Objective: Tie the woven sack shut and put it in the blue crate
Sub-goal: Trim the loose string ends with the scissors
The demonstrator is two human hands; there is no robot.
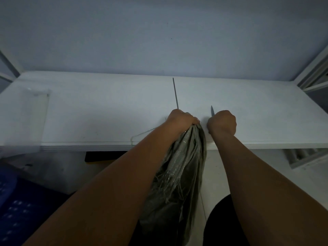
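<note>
The woven sack (179, 174) is bunched in my left hand (182, 118), my right hand (221, 123) clenches the cable tie (175, 93); cinching and crating remain.

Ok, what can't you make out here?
Head view:
woven sack: neck covered by the left hand, so any loop round it is hidden; bottom cut off by the lower edge.
grey strip: middle hidden behind the left and right hand; two ends show.
blue crate: dark, cut off by the left edge.

White table (106, 107) against dim bluish wall (159, 32)
</note>
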